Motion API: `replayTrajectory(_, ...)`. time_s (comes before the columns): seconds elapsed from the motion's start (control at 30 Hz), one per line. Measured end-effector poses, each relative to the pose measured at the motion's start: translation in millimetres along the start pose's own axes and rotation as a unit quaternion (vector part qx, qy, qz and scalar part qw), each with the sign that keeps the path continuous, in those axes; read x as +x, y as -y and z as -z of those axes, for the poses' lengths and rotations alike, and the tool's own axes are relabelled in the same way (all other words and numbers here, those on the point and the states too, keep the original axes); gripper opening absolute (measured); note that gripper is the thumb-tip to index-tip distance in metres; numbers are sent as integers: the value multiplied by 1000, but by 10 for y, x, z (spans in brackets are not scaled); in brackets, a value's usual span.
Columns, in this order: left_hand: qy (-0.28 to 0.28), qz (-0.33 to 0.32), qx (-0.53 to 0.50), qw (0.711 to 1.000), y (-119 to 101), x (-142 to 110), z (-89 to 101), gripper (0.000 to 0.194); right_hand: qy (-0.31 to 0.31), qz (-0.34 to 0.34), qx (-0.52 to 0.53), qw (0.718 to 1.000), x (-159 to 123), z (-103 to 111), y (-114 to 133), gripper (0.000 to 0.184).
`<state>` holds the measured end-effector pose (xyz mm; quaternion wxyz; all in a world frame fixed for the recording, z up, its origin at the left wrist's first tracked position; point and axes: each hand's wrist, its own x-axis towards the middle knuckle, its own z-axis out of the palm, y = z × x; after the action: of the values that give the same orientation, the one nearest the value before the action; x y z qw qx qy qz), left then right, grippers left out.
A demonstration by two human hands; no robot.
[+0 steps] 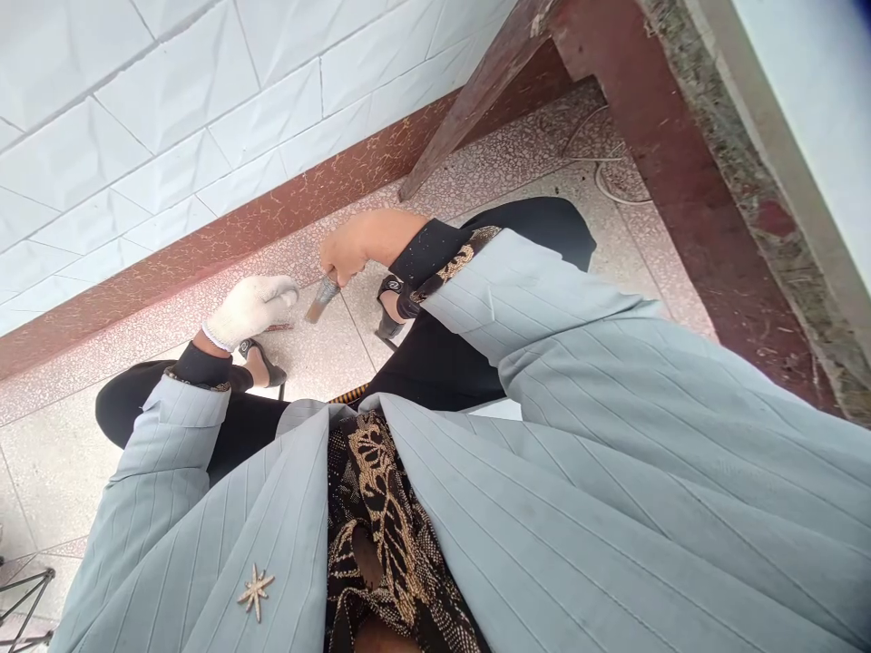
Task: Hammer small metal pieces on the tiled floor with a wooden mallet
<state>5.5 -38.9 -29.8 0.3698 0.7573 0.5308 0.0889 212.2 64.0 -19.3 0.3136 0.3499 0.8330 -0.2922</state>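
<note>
My right hand point(354, 243), bare, is closed round the upper end of a small flat brush point(322, 301). The brush has a greyish band and a brown lower end that points down and to the left; its handle is hidden in the hand. To the left is my left hand point(246, 310) in a white knitted glove, its fingers curled together. A thin reddish-brown piece point(278, 326) shows just under the gloved fingers. Whether these fingers grip it or it lies below them, I cannot tell. A short gap separates the gloved fingers from the brush.
A white tiled wall point(183, 100) with a red-brown skirting point(286, 213) runs ahead. On the right stand a red-brown table frame point(653, 136) and its slanting leg point(469, 100). A pale cable point(605, 186) lies on the floor; a black metal frame point(31, 594) is at lower left.
</note>
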Motion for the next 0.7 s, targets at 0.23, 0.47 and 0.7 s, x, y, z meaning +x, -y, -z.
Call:
replayTrajectory(0.23, -81, 44, -82, 992, 127, 16, 117, 14, 77, 283, 214, 932, -263, 187, -234, 9)
replayTrajectory(0.47, -92, 54, -142, 984, -20, 31, 78, 20, -300, 113, 476, 819, -421, 268, -334, 16)
replayTrajectory(0.7, -40, 20, -60, 997, -116, 12, 27, 27, -336, 0, 225, 915, -42, 156, -284, 22)
